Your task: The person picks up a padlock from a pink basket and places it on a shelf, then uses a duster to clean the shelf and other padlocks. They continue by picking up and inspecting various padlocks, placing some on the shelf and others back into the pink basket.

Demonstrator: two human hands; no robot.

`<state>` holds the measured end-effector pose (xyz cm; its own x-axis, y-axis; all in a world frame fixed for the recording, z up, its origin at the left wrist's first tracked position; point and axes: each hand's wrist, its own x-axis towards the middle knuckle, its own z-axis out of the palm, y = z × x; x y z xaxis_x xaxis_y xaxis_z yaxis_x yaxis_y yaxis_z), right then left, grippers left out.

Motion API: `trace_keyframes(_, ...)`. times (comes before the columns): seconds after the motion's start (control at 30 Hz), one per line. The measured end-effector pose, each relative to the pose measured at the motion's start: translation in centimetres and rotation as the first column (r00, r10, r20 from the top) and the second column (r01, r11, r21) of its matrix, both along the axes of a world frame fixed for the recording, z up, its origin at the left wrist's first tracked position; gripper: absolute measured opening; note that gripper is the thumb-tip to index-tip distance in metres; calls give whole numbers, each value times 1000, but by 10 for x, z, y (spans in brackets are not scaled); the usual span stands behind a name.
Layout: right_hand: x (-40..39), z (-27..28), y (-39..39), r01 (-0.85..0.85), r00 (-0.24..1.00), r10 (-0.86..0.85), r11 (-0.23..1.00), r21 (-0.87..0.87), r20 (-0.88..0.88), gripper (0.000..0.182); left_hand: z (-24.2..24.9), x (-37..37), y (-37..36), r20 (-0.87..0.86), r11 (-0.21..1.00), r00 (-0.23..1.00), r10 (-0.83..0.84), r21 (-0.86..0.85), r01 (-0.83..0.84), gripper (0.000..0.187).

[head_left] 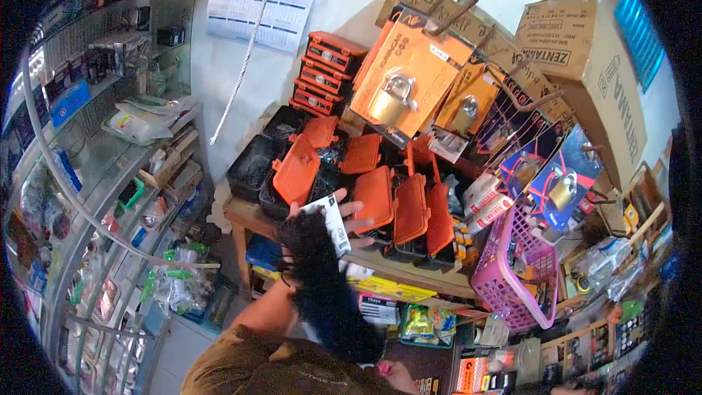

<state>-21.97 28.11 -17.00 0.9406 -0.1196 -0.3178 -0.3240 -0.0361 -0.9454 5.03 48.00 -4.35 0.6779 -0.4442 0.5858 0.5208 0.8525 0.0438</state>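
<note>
My left hand (357, 225) reaches toward the shelf with a flat white printed pack (336, 225) lying against its palm. Several of its fingers show past the pack's right edge. A dark, hair-like mass (322, 271) hangs in front and hides much of the hand and wrist. Low in the view, my right hand (400, 377) is partly cut off, with a small pink thing (385, 369) at its fingers that is too small to name. Just beyond the left hand stand black bins with orange lids (373, 196), several tilted up.
Padlocks in orange packaging (413, 77) hang from pegs above the bins. At the right is a pink basket (512, 278), below a cardboard carton (614, 80). A glass display case (95, 212) lines the left, and a white rope (245, 58) hangs down.
</note>
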Motion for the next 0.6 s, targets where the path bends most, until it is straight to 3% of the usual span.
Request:
trace_keyframes(0.03, 1, -3, 0, 105, 994, -106, 992, -66, -13, 29, 1, -2, 2, 33, 1000, 999, 9, -19, -9, 73)
trace_keyframes(0.07, 2, -6, 1, 210, 977, -214, 970, -127, -23, 30, 0, -11, 2, -10, 989, 992, 123, 83, -122, 72)
trace_keyframes(0.13, 10, 25, 20, 246, 967, -251, 965, -90, -50, 32, 16, -22, -1, -214, 886, 905, 367, 378, -270, 71)
trace_keyframes(0.17, 9, 27, 20, 164, 986, -164, 985, -56, 2, 32, 6, -16, -6, -203, 913, 922, 329, 319, -256, 73)
trace_keyframes(0.2, 8, 28, 19, 79, 995, -77, 997, -26, 58, 33, 8, -18, -1, -146, 978, 977, 152, 168, -127, 76)
trace_keyframes(0.23, 7, 25, 13, -42, 996, 47, 997, -72, 73, 31, -3, -8, -5, -9, 996, 997, 82, 27, -82, 77)
trace_keyframes(0.27, 7, 21, 14, -43, 996, 49, 996, -73, 73, 31, -13, 2, -9, 136, 994, 990, 33, -109, -19, 78)
trace_keyframes(0.3, 6, 16, 15, 78, 997, -76, 992, -102, 23, 29, -5, -3, -1, 145, 998, 989, 24, -61, -15, 79)
trace_keyframes(0.33, 5, 14, 16, 198, 979, -203, 971, -136, -24, 27, 4, -19, 5, 23, 996, 997, 71, 44, -72, 81)
trace_keyframes(0.37, 10, 21, 7, 114, 972, -159, 963, -242, -173, 21, 13, -24, 5, -92, 975, 978, 185, 145, -171, 79)
trace_keyframes(0.4, 12, 26, 10, 117, 971, -161, 964, -240, -174, 21, 20, -27, 2, -192, 933, 934, 302, 258, -249, 78)
trace_keyframes(0.43, 12, 31, 14, 103, 990, -112, 990, -92, -88, 19, 23, -27, 0, -199, 952, 940, 277, 187, -241, 74)
trace_keyframes(0.47, 11, 32, 17, 74, 997, -74, 996, 56, 7, 21, 9, -19, 3, -30, 985, 993, 113, 131, -108, 75)
trace_keyframes(0.5, 10, 17, 9, -119, 985, 37, 853, -508, -169, 21, -3, -6, -2, 24, 999, 1000, 9, 41, -10, 78)
trace_keyframes(0.53, 5, 4, 1, -118, 985, 37, 854, -506, -167, 21, -15, 4, -5, 88, 995, 992, -88, -45, 92, 81)
trace_keyframes(0.57, 7, 5, 1, -74, 990, 13, 896, -438, -140, 20, -3, 1, 0, 175, 994, 982, -76, -64, 88, 80)
trace_keyframes(0.6, 8, 7, 2, -31, 993, -14, 930, -365, -120, 20, 6, -18, 7, 60, 1000, 998, 7, 3, -8, 74)
